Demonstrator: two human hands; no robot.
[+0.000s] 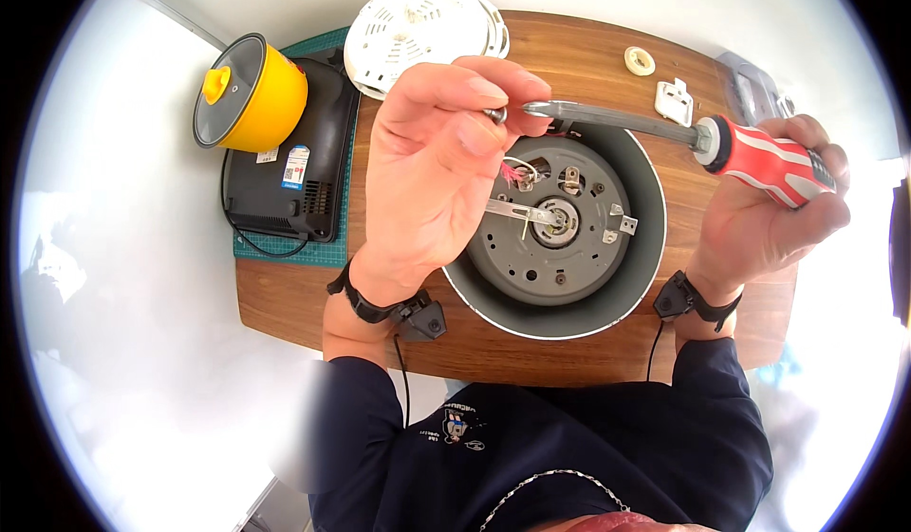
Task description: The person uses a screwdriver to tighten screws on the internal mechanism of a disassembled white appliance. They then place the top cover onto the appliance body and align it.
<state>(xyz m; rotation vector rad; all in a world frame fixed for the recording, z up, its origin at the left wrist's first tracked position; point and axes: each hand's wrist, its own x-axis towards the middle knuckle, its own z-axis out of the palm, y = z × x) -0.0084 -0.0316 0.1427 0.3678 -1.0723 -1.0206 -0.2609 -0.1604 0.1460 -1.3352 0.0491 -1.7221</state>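
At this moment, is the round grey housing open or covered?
Open: no lid covers the grey housing, and the metal plate inside shows plainly.

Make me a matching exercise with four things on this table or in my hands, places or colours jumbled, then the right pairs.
1. Screwdriver
2. Lidded pot
3. Round cover
4. Small metal piece

A. White and slotted
B. Pinched in the left hand
C. Yellow, on the black appliance
D. Gripped by the right hand

Pairs: 1-D, 2-C, 3-A, 4-B.
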